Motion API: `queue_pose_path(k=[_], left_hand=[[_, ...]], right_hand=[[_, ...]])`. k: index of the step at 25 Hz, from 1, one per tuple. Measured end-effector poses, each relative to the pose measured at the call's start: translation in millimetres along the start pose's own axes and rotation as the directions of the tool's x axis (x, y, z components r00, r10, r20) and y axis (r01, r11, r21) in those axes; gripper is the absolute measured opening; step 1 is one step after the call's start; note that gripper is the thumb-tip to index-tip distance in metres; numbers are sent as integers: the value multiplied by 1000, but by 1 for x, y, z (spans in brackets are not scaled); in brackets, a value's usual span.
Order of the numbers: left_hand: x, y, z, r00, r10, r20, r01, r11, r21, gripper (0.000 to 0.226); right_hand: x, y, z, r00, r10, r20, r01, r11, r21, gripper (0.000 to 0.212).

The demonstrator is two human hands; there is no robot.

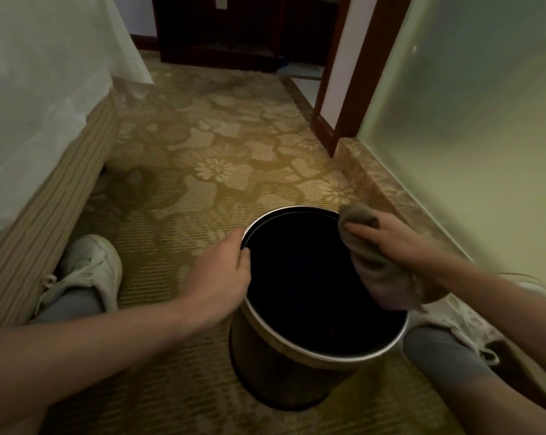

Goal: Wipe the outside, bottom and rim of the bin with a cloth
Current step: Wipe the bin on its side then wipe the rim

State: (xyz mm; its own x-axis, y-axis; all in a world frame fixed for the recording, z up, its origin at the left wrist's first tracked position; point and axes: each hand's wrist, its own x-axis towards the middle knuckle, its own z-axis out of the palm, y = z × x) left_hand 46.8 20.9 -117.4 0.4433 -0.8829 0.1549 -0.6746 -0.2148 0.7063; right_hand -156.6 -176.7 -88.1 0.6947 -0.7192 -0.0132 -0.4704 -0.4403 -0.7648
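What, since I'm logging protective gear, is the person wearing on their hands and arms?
Nothing that shows. The left hand and right hand are bare, without gloves, and I can make out no ring, watch or bracelet. The left forearm and right forearm are uncovered as far as the frame reaches; no sleeve comes into view.

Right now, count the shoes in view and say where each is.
2: one white shoe left of the bin, beside the bed; the other shoe right of it, partly hidden.

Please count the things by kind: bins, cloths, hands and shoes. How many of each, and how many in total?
Bin: 1
Cloth: 1
Hands: 2, left hand, right hand
White shoes: 2, left shoe, right shoe
Total: 6
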Motion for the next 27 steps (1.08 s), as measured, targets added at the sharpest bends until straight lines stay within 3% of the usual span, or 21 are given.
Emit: queue_pose_path(k=[3, 6, 9, 12, 14, 16, 20, 23, 27], left_hand=[[26, -15, -16, 997, 7, 81, -1, 998, -66, 29], [60, -31, -38, 964, 14, 265, 47, 974, -222, 29], [71, -31, -46, 926, 115, 359, -106, 993, -45, 30], [73, -18, -48, 893, 155, 423, -181, 983, 20, 36], [71, -9, -49, 897, 141, 418, -206, 972, 116, 35], [64, -1, -53, 924, 40, 379, -154, 949, 274, 43], [22, 19, -48, 862, -264, 433, 185, 959, 216, 33], [-17, 18, -24, 962, -121, 245, 31, 939, 341, 27], [-9, 9, -20, 980, -10, 198, -55, 947, 316, 24]], right_hand=[[63, -25, 13, 968, -141, 206, 175, 972, -157, 13], [86, -37, 18, 963, -135, 234, 183, 964, -195, 17], [48, -25, 24, 994, -83, 77, 90, 992, -87, 12], [6, -14, 36, 981, 42, -191, -83, 973, -213, 21], [-13, -18, 39, 952, 153, -266, -229, 931, -283, 32], [-33, -19, 35, 934, 228, -276, -309, 902, -301, 36], [-81, -2, 14, 911, 324, -254, -392, 871, -295, 39], [-106, 12, 9, 921, 320, -224, -368, 902, -224, 33], [-92, 17, 6, 974, 144, -174, -164, 981, -106, 11]])
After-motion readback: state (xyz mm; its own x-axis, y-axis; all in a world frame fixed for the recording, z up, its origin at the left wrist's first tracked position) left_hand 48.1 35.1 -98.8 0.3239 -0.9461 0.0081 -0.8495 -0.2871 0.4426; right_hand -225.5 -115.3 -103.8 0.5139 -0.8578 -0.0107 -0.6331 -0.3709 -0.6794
